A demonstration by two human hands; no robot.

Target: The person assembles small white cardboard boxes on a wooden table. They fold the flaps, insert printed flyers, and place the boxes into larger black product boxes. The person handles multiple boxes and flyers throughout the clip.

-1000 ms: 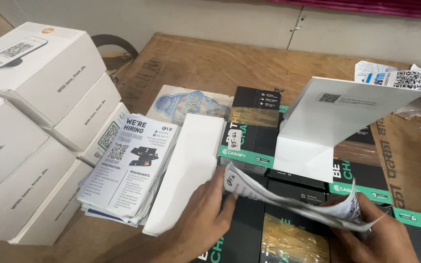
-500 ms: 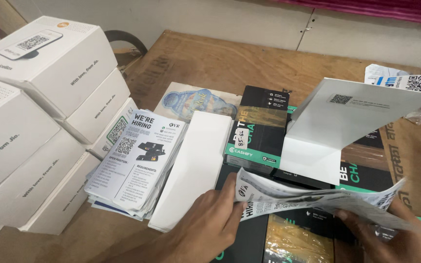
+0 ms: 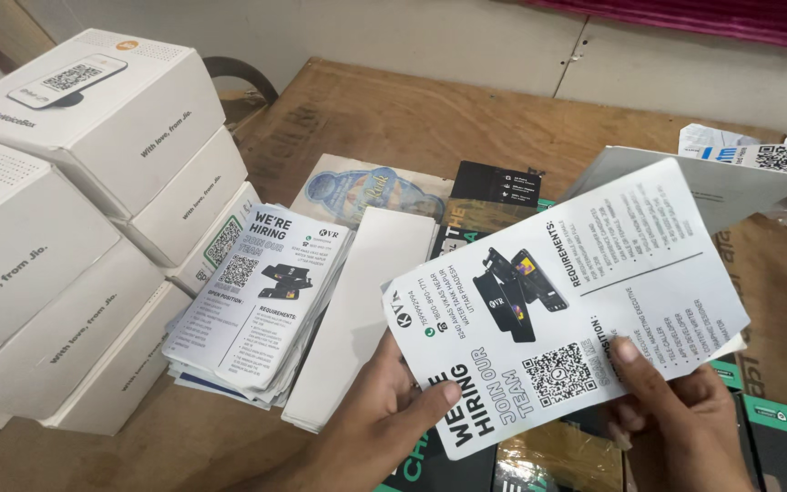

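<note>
Both hands hold up one white printed leaflet [image 3: 567, 301] with black text, a phone picture and a square code, tilted toward me. My left hand [image 3: 371, 428] pinches its lower left corner, thumb on the front. My right hand [image 3: 676, 424] grips its lower right edge, thumb on the print. Behind the leaflet a white box lid [image 3: 717, 187] stands open. Black and green boxes [image 3: 489, 196] lie underneath. A stack of the same leaflets [image 3: 261, 301] rests to the left, next to a long white blank card [image 3: 357, 314].
Several white cartons [image 3: 84, 200] are stacked at the left on the brown wooden table [image 3: 393, 118]. A blue pictured card [image 3: 366, 191] lies behind the leaflet stack. Crumpled printed paper [image 3: 776, 159] sits at the far right. A pale wall runs along the back.
The leaflet, held low and nearly flat over the black box before, has been lifted and turned face up toward me. Both hands rose with it.
</note>
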